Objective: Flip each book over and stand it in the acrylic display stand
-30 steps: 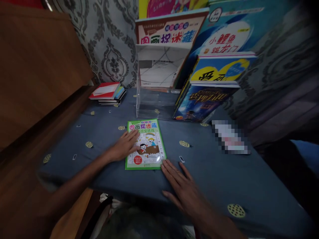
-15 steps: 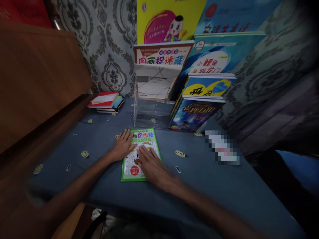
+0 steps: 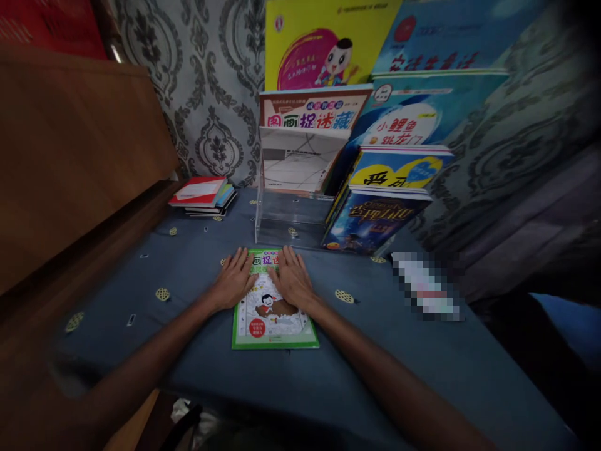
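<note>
Both hands, left hand (image 3: 235, 280) and right hand (image 3: 292, 279), lay open and flat on the green-bordered picture book (image 3: 273, 313); uneven pressure could skew it against the clear acrylic stand (image 3: 291, 219).

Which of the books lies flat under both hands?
The green-bordered activity book on the blue cloth: left hand and right hand press its top edge. The others stand propped or sit stacked apart.

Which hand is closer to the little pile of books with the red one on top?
Left. The left hand lies flat on the green book's left half, on the pile's side. The right hand lies on the right half, farther away.
</note>
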A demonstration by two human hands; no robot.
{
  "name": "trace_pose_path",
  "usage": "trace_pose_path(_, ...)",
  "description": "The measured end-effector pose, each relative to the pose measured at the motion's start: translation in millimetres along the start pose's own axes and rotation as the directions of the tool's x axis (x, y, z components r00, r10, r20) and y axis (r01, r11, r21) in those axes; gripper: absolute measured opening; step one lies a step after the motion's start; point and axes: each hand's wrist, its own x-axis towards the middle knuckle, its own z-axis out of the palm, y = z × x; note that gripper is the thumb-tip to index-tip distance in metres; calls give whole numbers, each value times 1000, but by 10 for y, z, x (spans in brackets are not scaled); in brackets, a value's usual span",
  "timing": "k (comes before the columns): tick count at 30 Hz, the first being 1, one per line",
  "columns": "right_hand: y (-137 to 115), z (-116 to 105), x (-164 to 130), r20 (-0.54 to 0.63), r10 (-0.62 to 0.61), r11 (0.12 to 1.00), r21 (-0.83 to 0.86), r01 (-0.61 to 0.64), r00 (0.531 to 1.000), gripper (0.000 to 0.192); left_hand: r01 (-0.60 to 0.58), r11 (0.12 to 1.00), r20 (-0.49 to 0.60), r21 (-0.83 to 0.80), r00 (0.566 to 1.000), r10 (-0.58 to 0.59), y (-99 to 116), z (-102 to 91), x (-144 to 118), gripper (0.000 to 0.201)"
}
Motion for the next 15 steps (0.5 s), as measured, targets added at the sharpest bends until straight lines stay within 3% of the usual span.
trace_pose_path(6, 35, 39, -345, -25, 40, 999, -27, -41, 999, 72, 36, 999, 1, -30, 999, -36, 46, -24, -15, 56)
trace_pose_path(15, 28, 62, -751, -44, -34, 999, 28, 36, 998, 77, 167, 978, -82, -123, 981, -178, 121, -47, -86, 55)
